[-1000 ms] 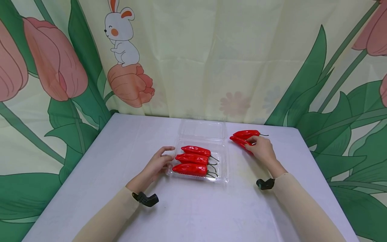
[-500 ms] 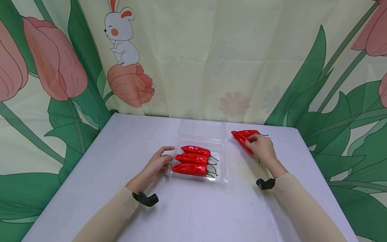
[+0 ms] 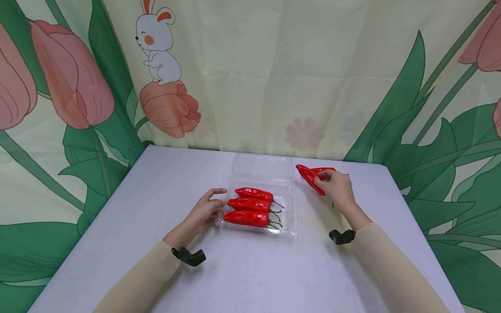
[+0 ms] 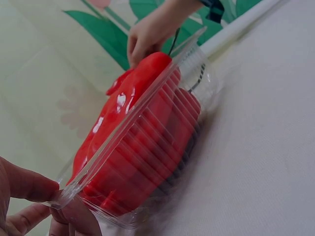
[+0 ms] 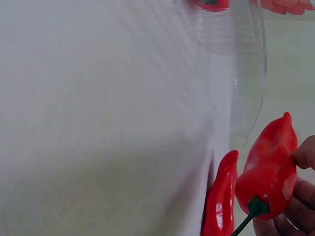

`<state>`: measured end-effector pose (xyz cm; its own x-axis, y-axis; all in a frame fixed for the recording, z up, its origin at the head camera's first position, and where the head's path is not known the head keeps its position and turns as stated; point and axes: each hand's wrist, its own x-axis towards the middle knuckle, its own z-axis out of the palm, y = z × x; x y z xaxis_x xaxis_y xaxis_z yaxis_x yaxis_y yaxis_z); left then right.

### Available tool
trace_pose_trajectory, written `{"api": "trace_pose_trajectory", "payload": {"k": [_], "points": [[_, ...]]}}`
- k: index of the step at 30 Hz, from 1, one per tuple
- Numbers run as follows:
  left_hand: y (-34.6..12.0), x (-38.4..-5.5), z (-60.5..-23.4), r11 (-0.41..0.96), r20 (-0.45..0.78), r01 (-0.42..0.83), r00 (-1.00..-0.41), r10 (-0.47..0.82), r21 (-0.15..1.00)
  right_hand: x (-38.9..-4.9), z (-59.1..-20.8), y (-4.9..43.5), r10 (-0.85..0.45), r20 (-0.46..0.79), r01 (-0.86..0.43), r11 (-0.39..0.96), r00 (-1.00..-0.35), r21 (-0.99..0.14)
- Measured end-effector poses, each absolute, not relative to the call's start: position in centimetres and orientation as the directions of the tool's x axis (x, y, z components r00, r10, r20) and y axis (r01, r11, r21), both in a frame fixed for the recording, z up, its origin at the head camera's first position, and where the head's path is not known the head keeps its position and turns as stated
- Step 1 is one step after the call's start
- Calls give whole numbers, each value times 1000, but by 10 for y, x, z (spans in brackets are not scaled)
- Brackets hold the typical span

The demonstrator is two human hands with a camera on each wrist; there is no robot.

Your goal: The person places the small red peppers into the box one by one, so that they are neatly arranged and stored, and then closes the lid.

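My right hand pinches a red chili pepper between thumb and fingers, its tip angled up and to the left. In the right wrist view, this pepper shows a green stem, with a second red pepper lying beside it on the table. At the left edge of the clear plastic container, my left hand grips the rim, a finger above and others below in the left wrist view. Inside the container, three red peppers lie side by side with their stems to the right.
The container's clear lid lies folded back toward the printed curtain behind the table. A white cloth covers the table. Black wrist cameras sit on both wrists.
The pepper in my right hand has been raised and turned, its tip now higher and farther left, over the other pepper. My left hand stays at the container's edge.
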<state>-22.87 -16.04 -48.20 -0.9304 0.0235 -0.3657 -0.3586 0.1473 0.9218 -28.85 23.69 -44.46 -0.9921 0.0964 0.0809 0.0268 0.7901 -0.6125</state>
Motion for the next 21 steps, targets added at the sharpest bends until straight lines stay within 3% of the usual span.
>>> {"api": "trace_pose_trajectory", "payload": {"k": [21], "points": [[-162,-227,-482,147,-348,-339,-936,42,929,-283,-426,196,-7,183,-127,744,-983,-656]]}}
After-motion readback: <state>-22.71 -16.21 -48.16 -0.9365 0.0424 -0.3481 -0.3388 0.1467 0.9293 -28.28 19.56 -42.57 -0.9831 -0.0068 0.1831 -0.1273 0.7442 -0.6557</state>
